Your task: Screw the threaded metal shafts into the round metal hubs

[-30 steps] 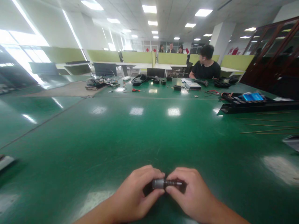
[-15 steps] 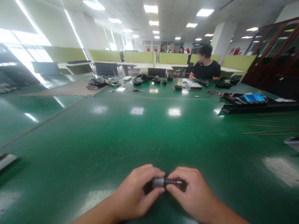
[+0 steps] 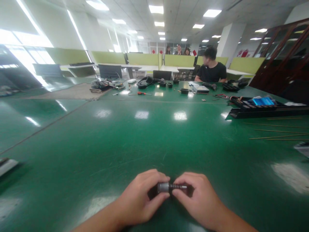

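The left hand (image 3: 142, 196) has its thumb and fingers closed on the barrel (image 3: 163, 187), the grey, wider end of a small part. The right hand (image 3: 202, 201) pinches the same part with thumb and forefinger about its ribbed shaft (image 3: 178, 186), whose bright tip points toward the right palm. The part lies between the two sets of fingertips, roughly level; whether it touches the table (image 3: 145, 141) under the fingers cannot be told.

As for progress, barrel and shaft sit end to end in one line. Whether they are fixed together or only held so is too small to tell. Handling looks under way, not finished: both hands grip the part, and it has not been set down or let go.

Left of the fingers, at the view's edge, is a white object (image 3: 8, 166). To their right lie thin rods (image 3: 280, 131), with a black tray (image 3: 260, 112) beyond these. Well ahead of the fingers are a screwdriver (image 3: 142, 93) and a seated co-worker (image 3: 212, 72).
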